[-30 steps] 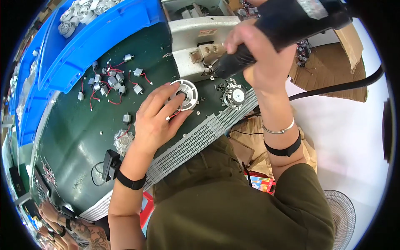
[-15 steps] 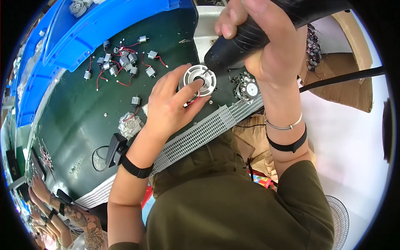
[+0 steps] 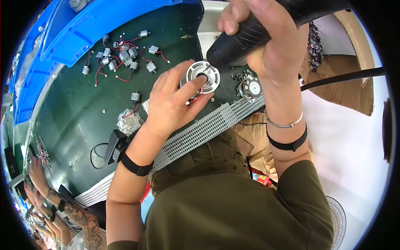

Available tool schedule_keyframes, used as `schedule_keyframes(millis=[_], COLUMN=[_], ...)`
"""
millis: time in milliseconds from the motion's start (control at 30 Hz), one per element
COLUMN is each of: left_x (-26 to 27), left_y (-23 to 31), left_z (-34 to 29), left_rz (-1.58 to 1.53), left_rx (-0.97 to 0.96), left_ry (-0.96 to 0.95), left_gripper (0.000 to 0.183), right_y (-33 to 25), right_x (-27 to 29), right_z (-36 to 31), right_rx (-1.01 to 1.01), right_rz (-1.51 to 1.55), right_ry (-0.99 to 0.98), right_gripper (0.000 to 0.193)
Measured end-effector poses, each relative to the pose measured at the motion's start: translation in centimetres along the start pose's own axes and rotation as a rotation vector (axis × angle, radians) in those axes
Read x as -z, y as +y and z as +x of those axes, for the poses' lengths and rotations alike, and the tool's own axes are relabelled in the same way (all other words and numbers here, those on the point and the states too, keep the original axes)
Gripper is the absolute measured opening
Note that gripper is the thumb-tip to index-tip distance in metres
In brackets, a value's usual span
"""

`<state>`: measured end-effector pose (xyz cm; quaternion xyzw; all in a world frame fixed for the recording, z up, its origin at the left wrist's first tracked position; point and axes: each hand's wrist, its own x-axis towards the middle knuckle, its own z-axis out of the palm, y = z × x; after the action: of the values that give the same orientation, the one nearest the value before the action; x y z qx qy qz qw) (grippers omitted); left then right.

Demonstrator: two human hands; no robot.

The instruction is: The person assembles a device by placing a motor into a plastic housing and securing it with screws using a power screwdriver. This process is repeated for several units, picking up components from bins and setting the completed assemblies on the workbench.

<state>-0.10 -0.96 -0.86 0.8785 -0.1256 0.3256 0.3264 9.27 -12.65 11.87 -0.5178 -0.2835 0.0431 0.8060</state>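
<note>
My left hand (image 3: 171,99) is closed round a white round plastic housing (image 3: 213,85), fingers on its far side and one fingertip pressing at its centre. A dark part sits under that fingertip, mostly hidden, and a red and a black wire with a small white plug (image 3: 188,103) hang out over my fingers. In my right hand (image 3: 277,56) is a black electric screwdriver (image 3: 239,45), tilted down to the left. Its bit meets the inside of the housing beside my fingertip; I cannot make out the screw.
Small silver motors (image 3: 124,56) with red wires lie on the green table (image 3: 79,121). A round metal piece (image 3: 252,88) covered in screws sits right of the housing. Blue bins (image 3: 91,31) stand far left. A perforated white strip (image 3: 196,135) edges the table. Another person's tattooed arm (image 3: 79,208) is lower left.
The housing and my left hand have shifted slightly right in the picture, the screwdriver bit staying at the housing. At lower left the other person's hands have moved a little.
</note>
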Motion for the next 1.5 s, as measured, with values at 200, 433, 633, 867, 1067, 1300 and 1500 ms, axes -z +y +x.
schedule_keyframes(millis=[200,433,633,867,1067,1300,1500], left_x=[0.0,0.1,0.2,-0.4,2.5,18.5,26.1], left_y=[0.1,-0.1,0.2,0.0,0.2,-7.9,-14.7], left_z=[0.1,0.0,0.4,-0.3,0.2,-6.6,-13.1], left_rz=[-0.015,-0.01,-0.017,-0.042,0.041,0.36,0.657], left_rx=[0.014,0.013,0.0,-0.015,0.059,0.586,0.799], left_ry=[0.009,0.005,-0.01,0.024,0.077,0.263,0.226], left_gripper=[0.032,0.031,0.032,0.032,0.038,0.055,0.066], right_y=[-0.1,0.0,1.7,1.3,0.9,1.1,7.4], right_x=[-0.2,-1.2,-0.2,-0.2,-0.3,-2.8,-6.7], right_z=[0.1,-0.1,-0.2,-1.2,1.4,-1.2,-7.7], right_rx=[-0.041,-0.126,0.091,0.127,0.073,0.646,0.464], right_rz=[-0.03,-0.126,-0.138,-0.138,0.034,-0.661,-1.034], right_ry=[-0.001,0.032,0.047,-0.112,-0.208,0.203,-0.724], right_gripper=[0.046,0.044,0.042,0.025,0.015,0.058,0.028])
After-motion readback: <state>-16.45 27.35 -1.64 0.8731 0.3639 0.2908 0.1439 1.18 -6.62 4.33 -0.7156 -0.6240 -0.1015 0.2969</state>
